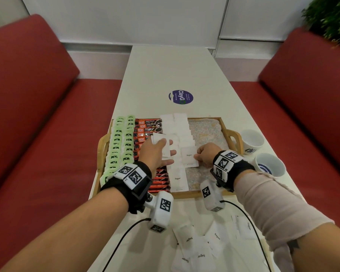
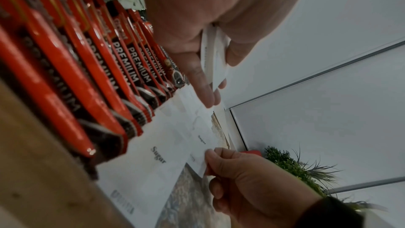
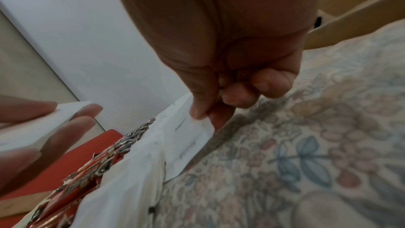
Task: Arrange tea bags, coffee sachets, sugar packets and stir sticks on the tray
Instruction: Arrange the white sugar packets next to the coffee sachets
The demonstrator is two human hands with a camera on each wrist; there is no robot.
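The left hand (image 1: 155, 152) is gripping packets, fingers extending toward 1 o'clock; the right hand (image 1: 205, 154) is pinching one, fingers curling.
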